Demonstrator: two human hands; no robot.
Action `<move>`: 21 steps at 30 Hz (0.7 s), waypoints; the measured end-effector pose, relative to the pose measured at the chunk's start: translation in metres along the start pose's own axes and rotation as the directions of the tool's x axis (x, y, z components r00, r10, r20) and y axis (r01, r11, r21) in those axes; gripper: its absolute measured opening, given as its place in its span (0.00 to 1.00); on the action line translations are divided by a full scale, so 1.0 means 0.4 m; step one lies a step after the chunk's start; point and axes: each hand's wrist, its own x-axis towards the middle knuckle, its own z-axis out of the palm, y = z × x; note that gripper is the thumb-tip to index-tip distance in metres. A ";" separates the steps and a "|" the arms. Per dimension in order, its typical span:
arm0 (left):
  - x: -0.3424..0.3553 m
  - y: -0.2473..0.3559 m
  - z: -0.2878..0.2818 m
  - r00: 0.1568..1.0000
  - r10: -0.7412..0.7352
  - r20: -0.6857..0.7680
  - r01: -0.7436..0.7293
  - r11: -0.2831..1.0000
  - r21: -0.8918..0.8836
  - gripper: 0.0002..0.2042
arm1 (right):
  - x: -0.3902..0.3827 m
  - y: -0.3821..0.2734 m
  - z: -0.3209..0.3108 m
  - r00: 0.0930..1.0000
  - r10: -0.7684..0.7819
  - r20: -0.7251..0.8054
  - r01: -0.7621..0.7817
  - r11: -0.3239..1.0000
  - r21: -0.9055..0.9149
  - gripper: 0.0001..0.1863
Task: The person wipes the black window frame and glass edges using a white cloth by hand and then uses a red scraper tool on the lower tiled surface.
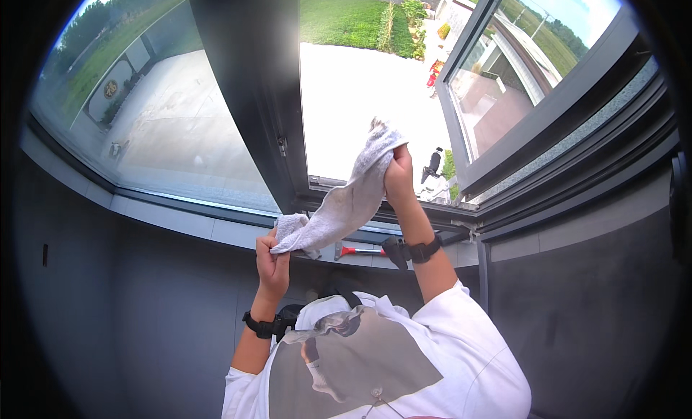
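Now L hand (273,266), ctr-left, fingers gripping cloth (344,208); R hand (400,175), mid-frame, gripping upper end; best w/ even tension, clear of red-handled tool (350,251).

Head-worn fisheye looks down, close above hands (399,177); open window (504,94) beyond.

The cloth (352,201) is pale grey, the window frame (256,80) dark.
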 end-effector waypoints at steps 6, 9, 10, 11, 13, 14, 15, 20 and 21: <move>-0.014 -0.013 0.065 0.966 0.141 0.216 -0.153 0.988 0.038 0.12 | -0.374 0.026 0.103 0.809 0.319 0.494 -0.013 0.850 -0.527 0.26; -0.021 -0.034 0.113 0.945 -0.089 0.314 0.136 0.982 -0.130 0.14 | -0.388 -0.009 0.079 0.852 0.247 0.461 0.178 0.692 -0.699 0.20; -0.019 -0.048 0.122 0.926 -0.150 0.346 0.210 0.967 -0.143 0.14 | -0.390 -0.027 0.057 0.845 0.320 0.429 0.179 0.586 -0.791 0.18; -0.009 -0.025 0.133 0.905 -0.168 0.390 0.236 0.963 -0.132 0.13 | -0.397 -0.045 0.037 0.840 0.389 0.378 0.174 0.466 -0.868 0.15; -0.002 -0.034 0.158 0.907 -0.154 0.391 0.207 0.974 -0.096 0.12 | -0.398 -0.079 0.019 0.836 0.440 0.328 0.036 0.552 -0.833 0.12; 0.003 -0.040 0.170 0.912 -0.143 0.384 0.186 0.979 -0.079 0.12 | -0.393 -0.094 0.009 0.828 0.465 0.313 -0.025 0.589 -0.808 0.11; 0.002 -0.044 0.178 0.932 -0.138 0.334 0.174 0.982 -0.078 0.11 | -0.396 -0.101 -0.003 0.822 0.477 0.312 -0.047 0.602 -0.797 0.10; 0.078 -0.008 0.152 0.982 -0.113 0.148 0.165 0.899 -0.405 0.14 | -0.194 -0.241 -0.101 0.953 0.274 0.125 -0.114 0.713 -0.692 0.12; 0.100 0.014 0.136 0.987 -0.097 0.128 0.139 0.916 -0.376 0.15 | -0.106 -0.265 -0.136 0.990 0.134 0.043 -0.064 0.697 -0.714 0.12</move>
